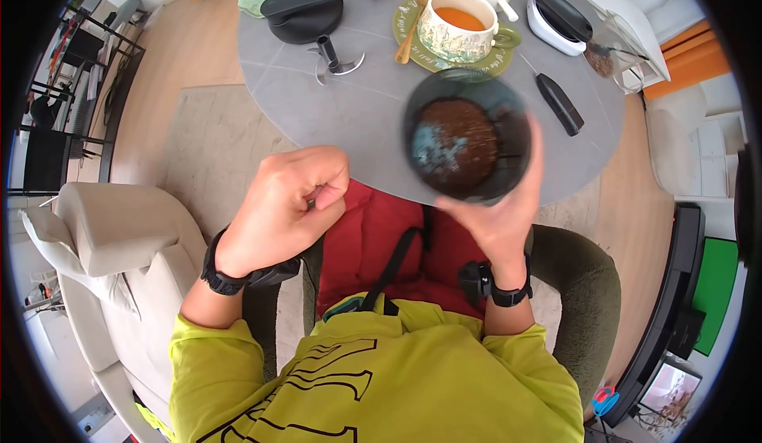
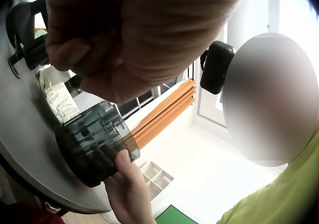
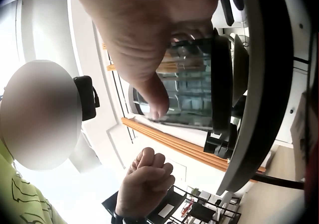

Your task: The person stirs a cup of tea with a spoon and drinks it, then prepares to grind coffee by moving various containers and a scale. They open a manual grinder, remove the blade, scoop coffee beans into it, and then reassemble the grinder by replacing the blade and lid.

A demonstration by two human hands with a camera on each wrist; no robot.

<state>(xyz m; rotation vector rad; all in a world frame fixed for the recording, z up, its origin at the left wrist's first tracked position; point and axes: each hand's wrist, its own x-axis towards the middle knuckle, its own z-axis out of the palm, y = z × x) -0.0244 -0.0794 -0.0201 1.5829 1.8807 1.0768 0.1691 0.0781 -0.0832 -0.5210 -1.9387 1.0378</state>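
Note:
My right hand (image 1: 509, 219) grips a tinted clear bowl (image 1: 456, 145) at its right side, thumb near the lower rim, over the table's near edge. Brown, finely broken contents lie in the bowl, with a bluish glare on them. In the left wrist view the bowl (image 2: 94, 139) has a dark base; the right thumb lies on its wall. To the bowl's left, apart from it, my left hand (image 1: 294, 201) is curled into a fist, with nothing visible in it. The right wrist view also shows that left fist (image 3: 147, 184).
On the grey table (image 1: 365, 121) are a bladed piece (image 1: 341, 66), a black lid (image 1: 303, 10), a soup cup (image 1: 456, 34) on a green plate with a wooden spoon (image 1: 409, 38), a black handheld device (image 1: 559, 104) and a white container with black lid (image 1: 556, 30).

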